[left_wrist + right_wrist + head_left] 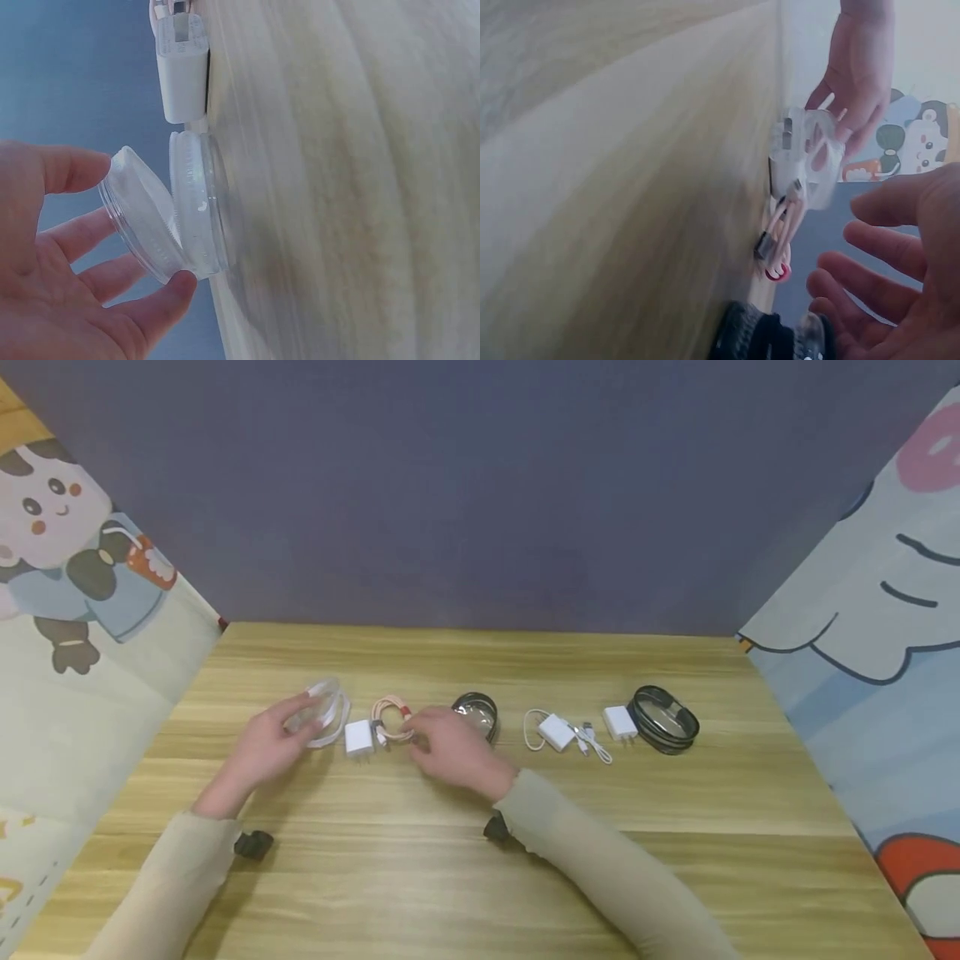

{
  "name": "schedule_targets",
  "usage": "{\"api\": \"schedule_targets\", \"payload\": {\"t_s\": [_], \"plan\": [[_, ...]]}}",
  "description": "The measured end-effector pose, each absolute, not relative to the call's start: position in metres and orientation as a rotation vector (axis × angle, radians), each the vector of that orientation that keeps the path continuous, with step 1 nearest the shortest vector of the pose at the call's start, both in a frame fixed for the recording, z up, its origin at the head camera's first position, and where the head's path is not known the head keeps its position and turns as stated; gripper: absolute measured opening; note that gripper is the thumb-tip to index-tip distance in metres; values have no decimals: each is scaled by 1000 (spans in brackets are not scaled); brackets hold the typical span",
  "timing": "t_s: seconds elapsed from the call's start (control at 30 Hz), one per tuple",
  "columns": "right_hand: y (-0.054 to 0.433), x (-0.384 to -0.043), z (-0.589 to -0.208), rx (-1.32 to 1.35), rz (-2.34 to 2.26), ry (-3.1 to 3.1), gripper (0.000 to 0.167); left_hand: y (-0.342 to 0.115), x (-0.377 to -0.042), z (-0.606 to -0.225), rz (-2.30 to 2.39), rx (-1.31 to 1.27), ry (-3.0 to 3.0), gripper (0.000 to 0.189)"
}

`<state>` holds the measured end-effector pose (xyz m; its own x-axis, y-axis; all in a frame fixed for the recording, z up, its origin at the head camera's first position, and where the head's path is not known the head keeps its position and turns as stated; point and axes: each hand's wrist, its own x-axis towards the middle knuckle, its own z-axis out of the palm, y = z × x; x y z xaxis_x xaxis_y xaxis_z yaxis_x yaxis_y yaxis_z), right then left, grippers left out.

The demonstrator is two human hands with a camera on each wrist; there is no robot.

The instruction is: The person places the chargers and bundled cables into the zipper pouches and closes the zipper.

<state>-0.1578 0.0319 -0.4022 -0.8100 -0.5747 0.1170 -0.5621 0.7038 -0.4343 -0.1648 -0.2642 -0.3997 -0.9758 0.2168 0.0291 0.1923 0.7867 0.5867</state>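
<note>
A: How is the left hand (264,745) placed?

B: The forearm lies across the desk (480,860) and the hand reaches forward. Its fingers (75,166) are loosely curved around a clear round lid (142,217), tilting it up off a clear round case (201,204) that sits on the desk; thumb below, fingertips on the rim.

A: And the right hand (453,749)?

B: It comes in from the right, palm down, fingers spread and relaxed, clamped on nothing. Its fingertips are at a pink coiled cable (392,720); I cannot tell whether they touch it.

A: What lies around them?

B: 1 white charger (358,739) sits between the case and the pink cable. Behind the right hand is a black round case (477,712). Further right lie a second white charger (556,731) with a white cable (592,743), a third charger (619,723), and another black case (664,719).
</note>
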Motion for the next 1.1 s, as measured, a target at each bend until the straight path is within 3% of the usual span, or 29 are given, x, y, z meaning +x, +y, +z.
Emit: {"api": "schedule_targets", "payload": {"t_s": [0.63,1.1], "plan": [[10,-163,-410,-948,-634,2842,34,-266,-161,-400,925,318,2944,51],[11,-166,-415,-940,-565,2872,9,-265,-161,-399,919,317,2933,51]]}}
